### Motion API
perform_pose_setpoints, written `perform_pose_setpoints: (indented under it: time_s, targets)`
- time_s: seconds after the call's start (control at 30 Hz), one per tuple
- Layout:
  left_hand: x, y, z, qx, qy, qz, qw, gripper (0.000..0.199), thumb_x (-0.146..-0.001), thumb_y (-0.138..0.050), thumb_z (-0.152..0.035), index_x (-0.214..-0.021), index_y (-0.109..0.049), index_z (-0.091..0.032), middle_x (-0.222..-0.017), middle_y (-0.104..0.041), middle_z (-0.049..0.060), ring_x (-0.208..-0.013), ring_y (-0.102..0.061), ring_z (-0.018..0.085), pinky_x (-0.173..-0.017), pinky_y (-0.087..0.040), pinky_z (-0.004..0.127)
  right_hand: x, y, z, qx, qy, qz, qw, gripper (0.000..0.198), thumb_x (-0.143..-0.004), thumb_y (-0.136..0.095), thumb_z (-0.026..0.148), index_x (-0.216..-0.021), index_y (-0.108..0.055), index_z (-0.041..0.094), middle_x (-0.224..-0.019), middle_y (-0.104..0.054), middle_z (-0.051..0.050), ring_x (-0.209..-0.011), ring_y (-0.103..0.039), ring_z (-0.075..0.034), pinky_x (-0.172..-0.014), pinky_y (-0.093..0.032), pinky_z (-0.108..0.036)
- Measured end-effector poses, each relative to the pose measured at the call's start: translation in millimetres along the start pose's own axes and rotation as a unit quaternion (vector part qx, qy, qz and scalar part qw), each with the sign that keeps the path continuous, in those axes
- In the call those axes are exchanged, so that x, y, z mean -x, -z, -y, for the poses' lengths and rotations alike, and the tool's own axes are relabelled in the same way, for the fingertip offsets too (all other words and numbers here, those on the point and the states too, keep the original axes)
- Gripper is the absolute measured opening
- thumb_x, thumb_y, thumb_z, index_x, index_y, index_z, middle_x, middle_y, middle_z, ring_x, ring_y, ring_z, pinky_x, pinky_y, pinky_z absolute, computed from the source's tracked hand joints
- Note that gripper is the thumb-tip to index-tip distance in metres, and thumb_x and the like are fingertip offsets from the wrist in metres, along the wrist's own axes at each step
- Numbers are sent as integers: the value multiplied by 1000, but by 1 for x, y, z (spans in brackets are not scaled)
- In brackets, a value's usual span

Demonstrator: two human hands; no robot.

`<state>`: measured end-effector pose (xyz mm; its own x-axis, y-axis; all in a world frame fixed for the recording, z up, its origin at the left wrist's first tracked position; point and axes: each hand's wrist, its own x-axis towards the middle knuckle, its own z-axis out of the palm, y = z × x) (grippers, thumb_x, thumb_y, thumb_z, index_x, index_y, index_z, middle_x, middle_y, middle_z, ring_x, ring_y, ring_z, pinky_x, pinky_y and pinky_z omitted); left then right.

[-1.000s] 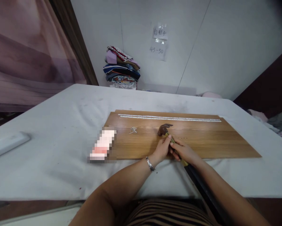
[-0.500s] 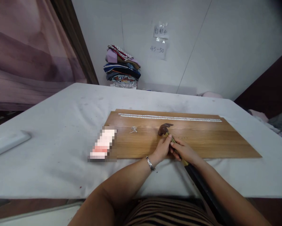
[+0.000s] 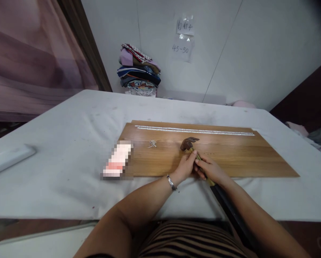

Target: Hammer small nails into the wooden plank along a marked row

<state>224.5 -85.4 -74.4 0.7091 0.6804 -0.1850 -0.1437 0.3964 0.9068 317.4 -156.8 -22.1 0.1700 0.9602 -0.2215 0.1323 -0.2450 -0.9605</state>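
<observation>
A claw hammer [image 3: 187,144] with a rusty head and a yellow and black handle slants over the board from upper left to lower right. My left hand [image 3: 186,165], with a silver bracelet at the wrist, is closed round the handle just below the head. Beside it my right hand [image 3: 210,169] grips the same handle a little lower down. Both hands are over the near part of the wooden board [image 3: 246,154]. A small pile of nails [image 3: 152,144] lies on the board to the left. A short row of dark dots [image 3: 209,153] shows right of the hammer.
Two white measuring strips [image 3: 195,131] run along the board's far side. A blurred-out phone-like object [image 3: 118,159] lies at its left end. The white-covered table [image 3: 69,150] carries a white curved object [image 3: 10,160] at far left. Folded clothes [image 3: 139,70] are stacked against the wall.
The whole scene sits slightly higher in the picture, as the head view has tilted down a little. Both hands keep their hold on the hammer, with hardly any movement.
</observation>
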Motion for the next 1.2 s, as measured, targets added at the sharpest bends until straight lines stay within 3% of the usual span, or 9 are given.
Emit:
perform_pose_setpoints:
  time_s: [0.23,0.93,1.2]
  targets:
    - [2,0,-5,-3,-3,31,1000,66,-79,-48,-81,-62,-52,-18,-43,-48,-1,-40,-53,13,-42,-42,24,-2,3,-5,-6,6,12,1000,23,-86,-53,44,-88,-50,21,-61,-54,8,-32,-42,-5,-33,-32,-20]
    - [2,-1,-1,-4,5,24,1000,63,-81,-48,-79,-61,-49,-19,-43,-47,-2,-40,-54,13,-43,-44,24,0,2,-7,-12,17,5,1000,26,-86,-54,45,-97,-51,21,-63,-55,9,-32,-42,-5,-34,-31,-20]
    - [1,-1,-3,9,-3,9,1000,63,-80,-48,-80,-63,-49,-19,-42,-46,-3,-40,-54,13,-43,-43,24,-2,1,1,5,-4,9,1000,27,-82,-54,48,-86,-49,22,-58,-53,9,-30,-40,-6,-33,-30,-21]
